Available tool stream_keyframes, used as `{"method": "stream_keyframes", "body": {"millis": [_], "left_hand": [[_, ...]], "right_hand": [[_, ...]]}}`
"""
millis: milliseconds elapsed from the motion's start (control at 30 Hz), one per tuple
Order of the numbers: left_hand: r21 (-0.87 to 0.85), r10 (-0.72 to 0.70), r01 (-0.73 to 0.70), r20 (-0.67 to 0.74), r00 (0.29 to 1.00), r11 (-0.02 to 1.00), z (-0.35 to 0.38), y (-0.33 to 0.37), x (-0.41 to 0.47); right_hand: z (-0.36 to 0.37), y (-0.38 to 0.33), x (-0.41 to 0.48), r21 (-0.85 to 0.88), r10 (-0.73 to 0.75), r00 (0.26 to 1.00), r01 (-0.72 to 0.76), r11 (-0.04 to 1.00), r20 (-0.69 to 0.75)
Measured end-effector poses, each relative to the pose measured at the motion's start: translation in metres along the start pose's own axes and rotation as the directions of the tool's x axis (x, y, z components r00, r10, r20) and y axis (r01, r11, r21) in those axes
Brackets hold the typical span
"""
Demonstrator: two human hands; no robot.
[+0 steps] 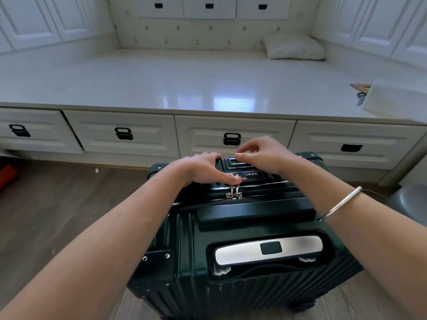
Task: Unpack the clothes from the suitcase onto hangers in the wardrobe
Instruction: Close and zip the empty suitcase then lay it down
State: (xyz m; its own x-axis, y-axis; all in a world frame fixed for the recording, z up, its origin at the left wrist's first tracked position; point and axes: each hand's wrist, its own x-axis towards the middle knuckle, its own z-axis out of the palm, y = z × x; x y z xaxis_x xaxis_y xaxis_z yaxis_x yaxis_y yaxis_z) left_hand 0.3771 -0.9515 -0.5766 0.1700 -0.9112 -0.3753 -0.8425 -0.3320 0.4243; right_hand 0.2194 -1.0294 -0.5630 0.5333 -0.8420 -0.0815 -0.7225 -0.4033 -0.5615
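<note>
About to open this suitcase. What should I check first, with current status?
1. Zipper pulls freed from combination lock: not ok, tabs point into it.
2. Lock digits set: cannot tell, too small.
3. Left hand placed: ok, grips suitcase top, thumb beside lock.
4. Right hand grip: cannot tell, curled fingers on far edge.
5. Suitcase laid flat: not ok, stands upright on floor.

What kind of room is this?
Probably a bedroom or dressing room: white cupboard doors on both sides, a pillow on a built-in platform with drawers, and a suitcase in front.
</note>
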Motion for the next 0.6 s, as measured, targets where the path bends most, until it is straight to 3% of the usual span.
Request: {"method": "stream_keyframes", "body": {"millis": [100,200,400,600], "left_hand": [[0.064,-0.004,0.005,-0.024,1.0,0.998,0.0,0.0,0.001],[0.138,-0.023,0.028,-0.041,0.999,0.99,0.0,0.002,0.003],[0.108,-0.01,0.016,-0.054,0.998,0.994,0.0,0.001,0.0],[0.107,-0.001,0.011,-0.093,0.996,0.994,0.003,0.001,-0.001]], "right_hand": [[-0.002,-0.004,0.002,-0.226,0.067,0.978,-0.02,0.974,0.2],[-0.008,-0.012,0.005,-0.184,0.142,0.905,-0.072,0.98,0.402],[-0.008,-0.029,0.008,-0.329,0.234,0.867,-0.087,0.94,0.439],[-0.006,-0.034,0.012,-0.306,0.22,0.864,-0.081,0.948,0.453]]}}
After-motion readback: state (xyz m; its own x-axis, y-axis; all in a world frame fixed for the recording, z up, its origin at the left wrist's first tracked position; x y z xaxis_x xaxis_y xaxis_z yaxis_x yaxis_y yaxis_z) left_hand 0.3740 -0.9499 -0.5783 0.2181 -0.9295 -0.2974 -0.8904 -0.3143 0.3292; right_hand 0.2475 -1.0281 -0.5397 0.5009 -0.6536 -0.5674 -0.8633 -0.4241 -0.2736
